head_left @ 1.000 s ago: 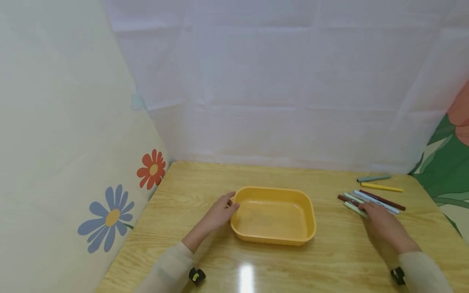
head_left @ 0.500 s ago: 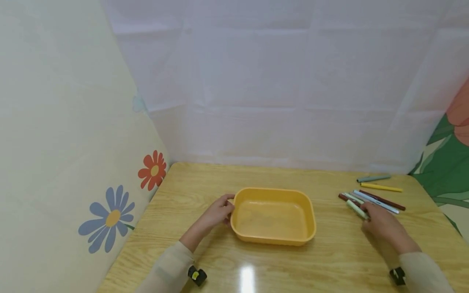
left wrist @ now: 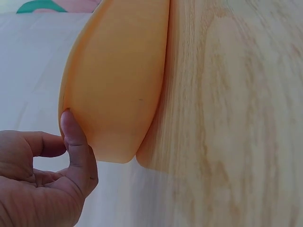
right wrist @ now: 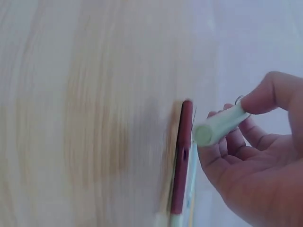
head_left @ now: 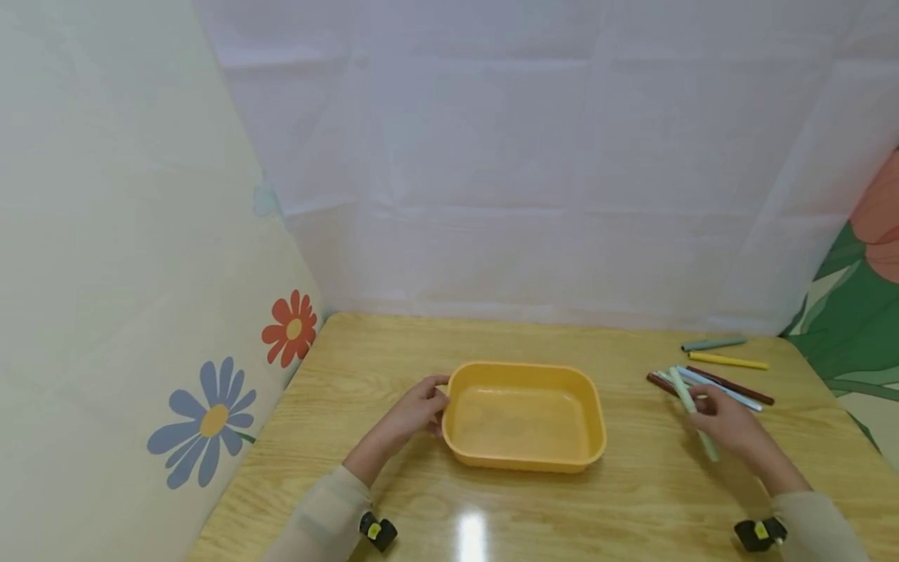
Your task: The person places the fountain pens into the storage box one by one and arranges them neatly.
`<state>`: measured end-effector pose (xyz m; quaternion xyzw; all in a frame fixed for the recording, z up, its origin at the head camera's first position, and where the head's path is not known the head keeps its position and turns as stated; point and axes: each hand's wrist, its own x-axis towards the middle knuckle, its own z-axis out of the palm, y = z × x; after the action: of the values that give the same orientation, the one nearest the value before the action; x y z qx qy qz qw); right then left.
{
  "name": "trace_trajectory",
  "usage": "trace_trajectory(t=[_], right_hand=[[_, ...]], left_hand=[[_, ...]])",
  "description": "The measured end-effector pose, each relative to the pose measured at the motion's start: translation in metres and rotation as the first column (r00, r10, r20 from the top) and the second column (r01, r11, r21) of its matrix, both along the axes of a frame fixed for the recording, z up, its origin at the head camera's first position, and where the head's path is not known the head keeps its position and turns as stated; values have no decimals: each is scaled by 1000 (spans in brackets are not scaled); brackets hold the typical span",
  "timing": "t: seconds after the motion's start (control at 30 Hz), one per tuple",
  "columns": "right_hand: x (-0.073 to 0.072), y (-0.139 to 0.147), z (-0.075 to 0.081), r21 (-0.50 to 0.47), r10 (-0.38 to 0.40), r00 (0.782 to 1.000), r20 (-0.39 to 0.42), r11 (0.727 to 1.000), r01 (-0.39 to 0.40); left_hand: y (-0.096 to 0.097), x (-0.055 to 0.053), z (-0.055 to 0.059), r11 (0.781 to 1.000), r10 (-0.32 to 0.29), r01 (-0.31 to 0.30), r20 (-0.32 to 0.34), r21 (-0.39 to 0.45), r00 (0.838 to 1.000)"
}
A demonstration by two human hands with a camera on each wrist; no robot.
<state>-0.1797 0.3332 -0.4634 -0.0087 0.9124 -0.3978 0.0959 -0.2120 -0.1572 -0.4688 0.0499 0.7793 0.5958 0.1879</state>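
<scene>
between the right hand's [head_left: 730,428] thumb and fingers sits a green pen [right wrist: 219,125].

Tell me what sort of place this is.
Probably an indoor tabletop corner dressed for activities or filming: a wood-grain table, a creased white sheet behind it, and a flower-printed covering along the left.

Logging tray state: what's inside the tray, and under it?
Inside the tray, nothing shows but the tray itself. Under it is the table; whatever the tray covers there can't be seen.
</scene>
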Motion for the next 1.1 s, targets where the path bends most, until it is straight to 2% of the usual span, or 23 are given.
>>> trace_trajectory(t=[0.07,0.1,0.13,0.2,0.23,0.33,0.43,0.57,0.73,0.83,0.97,1.03,1.1], right_hand=[[1,-3,0,-134,-14,1000,20,991,17],[2,-4,0,-207,-20,999,28,978,26],[3,-5,-1,-272,-20,999,36,962,29],[5,-8,-3,-410,-14,999,45,911,31],[5,-10,-3,-475,-14,998,57,879,39],[5,-15,-4,-658,11,995,100,751,57],[6,-22,-4,-767,28,990,137,635,88],[8,-32,-5,-827,45,985,166,551,115],[9,-44,-4,-839,30,971,238,510,190],[9,-51,-3,-821,12,966,258,529,213],[9,-58,-1,-793,17,968,251,576,196],[9,-61,0,-792,31,971,236,585,174],[8,-64,-1,-800,54,976,212,582,142]], left_hand=[[0,0,1,1000,1,-1,4,8,1000],[0,0,1,1000,2,-2,6,11,1000],[1,0,1,1000,4,-4,9,13,1000],[1,0,1,1000,6,-6,13,21,1000],[2,0,1,1000,10,-11,18,24,1000],[3,-1,0,999,19,-20,28,42,999],[3,-1,-1,998,21,-23,38,55,999],[2,0,-2,998,11,-14,42,69,999],[1,2,-4,995,21,-26,55,92,998],[1,1,-5,995,17,-22,57,98,998],[1,0,-5,995,4,-10,61,102,998],[2,0,-5,995,1,-8,64,104,998],[2,0,-4,994,-1,-6,66,107,998]])
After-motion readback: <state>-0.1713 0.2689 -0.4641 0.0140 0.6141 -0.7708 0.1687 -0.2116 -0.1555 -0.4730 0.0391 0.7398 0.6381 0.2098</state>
